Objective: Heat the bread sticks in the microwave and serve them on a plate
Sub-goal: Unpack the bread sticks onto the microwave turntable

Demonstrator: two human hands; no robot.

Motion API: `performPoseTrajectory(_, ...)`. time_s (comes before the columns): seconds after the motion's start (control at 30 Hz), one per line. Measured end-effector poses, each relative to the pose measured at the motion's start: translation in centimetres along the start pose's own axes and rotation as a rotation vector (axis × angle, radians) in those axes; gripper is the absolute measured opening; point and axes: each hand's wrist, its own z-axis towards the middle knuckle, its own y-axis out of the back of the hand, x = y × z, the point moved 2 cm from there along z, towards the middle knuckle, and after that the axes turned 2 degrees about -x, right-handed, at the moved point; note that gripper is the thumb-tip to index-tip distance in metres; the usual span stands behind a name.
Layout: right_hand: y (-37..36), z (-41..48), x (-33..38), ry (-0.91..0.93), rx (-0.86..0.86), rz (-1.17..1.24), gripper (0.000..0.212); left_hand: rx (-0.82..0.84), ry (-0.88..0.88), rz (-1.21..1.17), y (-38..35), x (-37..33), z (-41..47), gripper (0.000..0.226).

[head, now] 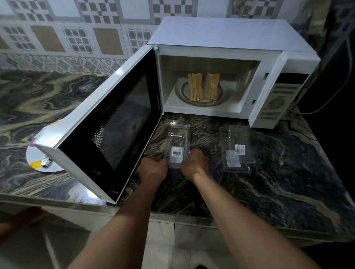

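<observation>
The open door [110, 125] walls the left; the microwave [219, 50] cavity mouth is unobstructed.

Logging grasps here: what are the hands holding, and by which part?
The left hand and right hand grip the leftmost clear plastic container at its near end, one on each side edge.

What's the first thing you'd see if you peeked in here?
The white microwave on the dark marble counter, its door swung wide open to the left. Inside, two bunches of bread sticks lie on the turntable. In front, the left hand and right hand both hold a clear plastic box.
</observation>
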Motion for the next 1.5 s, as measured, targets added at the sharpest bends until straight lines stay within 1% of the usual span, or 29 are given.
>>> performPoseTrajectory(0.17,0.0,-0.2,-0.1,-0.016,0.01,-0.006,0.02,-0.01,-0.038,0.028,0.0,0.0,-0.1,0.023)
performPoseTrajectory(0.3,0.5,-0.8,-0.1,-0.005,-0.027,-0.032,0.019,-0.007,-0.101,0.09,0.8,-0.9,-1.2,0.02)
performPoseTrajectory(0.43,1.8,-2.2,0.2,0.051,-0.063,-0.087,0.022,-0.033,-0.124,0.147,1.8,-1.9,-2.7,0.034)
performPoseTrajectory(0.5,3.1,-2.9,0.7,0.105,-0.101,-0.153,0.023,-0.078,-0.207,0.194,2.2,-2.8,-3.7,0.033)
performPoseTrajectory(0.57,4.6,-3.5,1.2,0.16,-0.137,-0.236,0.012,-0.126,-0.35,0.213,2.1,-4.1,-4.9,0.029)
performPoseTrajectory(0.6,5.4,-3.7,1.3,0.184,-0.159,-0.269,0.01,-0.135,-0.406,0.203,2.0,-4.9,-5.5,0.027)
performPoseTrajectory(0.63,6.3,-3.9,1.4,0.208,-0.191,-0.302,0.013,-0.124,-0.445,0.19,1.7,-5.6,-6.1,0.026)
performPoseTrajectory(0.73,9.0,-4.1,1.2,0.264,-0.288,-0.379,0.019,-0.04,-0.482,0.174,0.6,-7.5,-8.1,0.019)
performPoseTrajectory(0.9,13.0,-3.1,-0.3,0.307,-0.371,-0.395,0.028,0.089,-0.549,0.119,-1.8,-9.6,-10.8,0.01)
performPoseTrajectory(1.03,15.2,-1.9,-2.3,0.236,-0.359,-0.369,0.034,0.196,-0.509,0.107,-4.3,-10.0,-11.3,0.02)
performPoseTrajectory(1.13,15.7,-0.7,-4.3,0.114,-0.334,-0.306,0.04,0.309,-0.405,0.071,-6.0,-9.5,-11.6,0.028)
performPoseTrajectory(1.17,15.7,-0.4,-5.0,0.072,-0.309,-0.293,0.04,0.353,-0.375,0.063,-6.7,-9.1,-11.6,0.029)
performPoseTrajectory(1.23,15.5,0.0,-6.4,-0.014,-0.231,-0.285,0.032,0.41,-0.33,0.06,-8.1,-8.1,-11.4,0.03)
performPoseTrajectory(1.3,15.0,0.5,-7.7,-0.064,-0.151,-0.264,0.025,0.439,-0.23,0.024,-10.2,-6.0,-9.7,0.042)
performPoseTrajectory(1.33,14.7,0.7,-8.1,-0.072,-0.126,-0.247,0.024,0.454,-0.18,0.004,-11.3,-4.9,-8.7,0.044)
performPoseTrajectory(1.37,14.3,0.9,-8.5,-0.076,-0.116,-0.234,0.024,0.469,-0.144,-0.008,-12.0,-4.3,-8.2,0.039)
performPoseTrajectory(1.43,13.8,1.3,-8.8,-0.091,-0.115,-0.202,0.026,0.469,-0.108,-0.036,-11.7,-5.0,-9.1,0.014)
performPoseTrajectory(1.47,13.6,1.6,-8.9,-0.097,-0.114,-0.182,0.027,0.453,-0.093,-0.052,-11.1,-5.7,-9.8,0.008)
performPoseTrajectory(1.5,13.4,1.9,-8.9,-0.104,-0.116,-0.163,0.027,0.445,-0.077,-0.058,-11.2,-5.7,-9.7,0.009)
